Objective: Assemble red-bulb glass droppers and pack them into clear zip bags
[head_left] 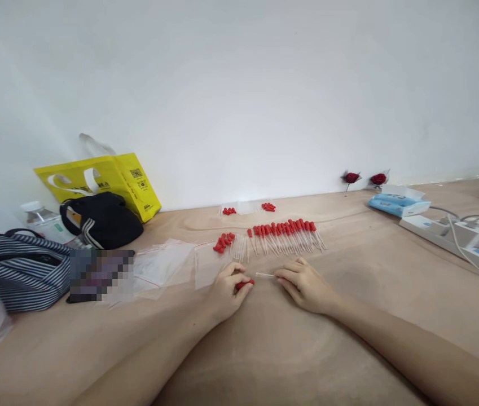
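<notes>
My left hand (227, 292) is closed on a red rubber dropper bulb (245, 283), pinched between thumb and fingers. Facing it, my right hand (307, 286) grips a thin clear dropper tube (265, 275) whose free end points left. A small gap separates the tube's end from the bulb. Beyond both hands lies a row of droppers (292, 226), red bulbs at the far end and clear tubes toward me. To the left of that row are bare tubes (239, 248) and a small pile of loose red bulbs (222, 243).
Clear plastic bags (165, 265) lie to the left, near a striped bag (31, 276), a black cap-like item (110, 220) and a yellow bag (137, 186). More bulbs (268, 207) rest by the wall. Rightward are a tissue pack (395, 204) and a power strip (425, 228) with cables.
</notes>
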Motion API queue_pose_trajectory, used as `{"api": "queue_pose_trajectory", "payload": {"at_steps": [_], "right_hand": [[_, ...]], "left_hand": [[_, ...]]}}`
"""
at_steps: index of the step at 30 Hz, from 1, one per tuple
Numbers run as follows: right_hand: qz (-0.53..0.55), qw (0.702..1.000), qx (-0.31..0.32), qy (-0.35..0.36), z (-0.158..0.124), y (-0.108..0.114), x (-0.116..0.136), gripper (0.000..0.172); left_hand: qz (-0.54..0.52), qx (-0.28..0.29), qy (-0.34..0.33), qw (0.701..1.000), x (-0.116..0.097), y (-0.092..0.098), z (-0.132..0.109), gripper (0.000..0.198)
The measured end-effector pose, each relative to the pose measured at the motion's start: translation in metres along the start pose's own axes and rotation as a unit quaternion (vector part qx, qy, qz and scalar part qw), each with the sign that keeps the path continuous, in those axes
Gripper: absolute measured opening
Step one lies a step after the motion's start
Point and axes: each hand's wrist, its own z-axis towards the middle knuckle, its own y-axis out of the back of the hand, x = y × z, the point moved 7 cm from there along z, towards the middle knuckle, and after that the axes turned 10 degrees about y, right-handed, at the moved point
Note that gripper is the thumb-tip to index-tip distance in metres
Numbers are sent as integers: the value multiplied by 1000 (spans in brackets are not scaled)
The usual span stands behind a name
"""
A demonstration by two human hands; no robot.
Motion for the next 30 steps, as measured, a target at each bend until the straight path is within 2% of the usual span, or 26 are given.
{"api": "queue_pose_trajectory", "payload": {"at_steps": [3, 8, 11, 16, 19, 22, 30], "right_hand": [[19, 1000, -22, -4, 0, -2, 3, 22], [31, 998, -46, -9, -2, -5, 3, 21], [30, 998, -53, -9, -2, -4, 4, 20], [34, 998, -60, -8, 0, -3, 9, 22], [38, 996, -81, -9, 0, -4, 14, 23], [42, 994, -98, -7, 1, -5, 18, 25], [70, 996, -55, 22, 2, -4, 20, 28]], "left_hand": [[6, -24, -12, 1000, -2, 3, -2, 13], [23, 8, 25, 999, -3, 4, -3, 13], [8, 7, 51, 999, -1, 4, -3, 14], [-70, 29, 107, 991, 8, -1, -3, 17], [-161, 66, 144, 974, 14, -7, -2, 20], [-219, 78, 173, 957, 17, -9, 0, 21], [-216, 72, 190, 955, 18, -7, -1, 20]]}}
